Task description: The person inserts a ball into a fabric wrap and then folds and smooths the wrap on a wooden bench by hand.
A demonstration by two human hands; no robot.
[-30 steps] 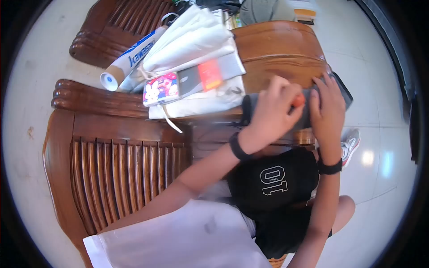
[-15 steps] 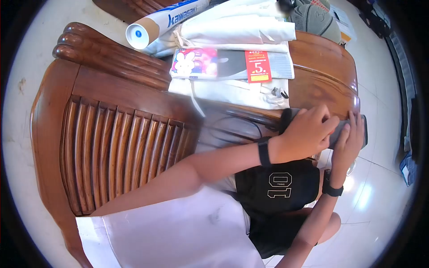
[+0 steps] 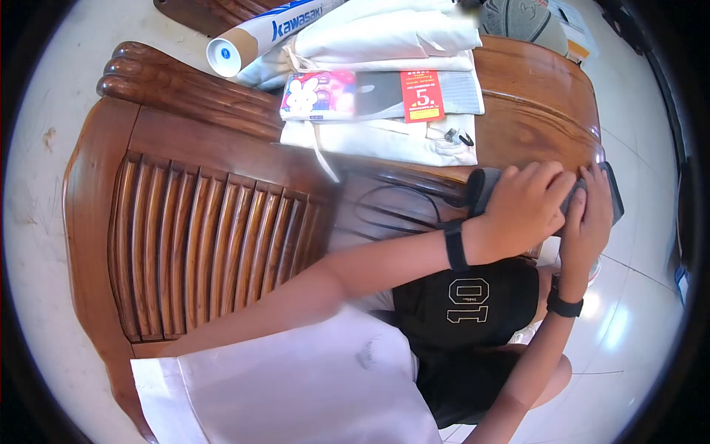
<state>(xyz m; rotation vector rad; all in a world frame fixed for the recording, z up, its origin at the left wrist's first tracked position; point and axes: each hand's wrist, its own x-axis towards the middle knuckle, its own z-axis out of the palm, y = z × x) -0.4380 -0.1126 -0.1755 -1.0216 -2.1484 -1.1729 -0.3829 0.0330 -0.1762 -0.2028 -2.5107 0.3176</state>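
Note:
A long dark grey object [image 3: 482, 194] lies across the edge of the wooden seat, partly covered by both hands. My left hand [image 3: 521, 211], with a black wristband, is over its middle with bent fingers closed together; what the fingertips pinch is hidden. Beside it, my right hand [image 3: 589, 222], with a black watch-like band, rests against the far right end with its fingers stretched out over the surface. A thin black cord [image 3: 399, 187] loops left of the dark object.
The wooden bench [image 3: 540, 96] bears white cloth bags [image 3: 392, 144], a grey package with a red label [image 3: 422, 98], a pink rabbit packet [image 3: 318, 96] and a Kawasaki tube [image 3: 255, 37]. A grey ball [image 3: 523, 26] is behind. Black shorts [image 3: 470, 300] are below the hands.
The view has shifted slightly. My left hand has lowered its raised fingers closer to the dark object, and my right hand still rests at its end.

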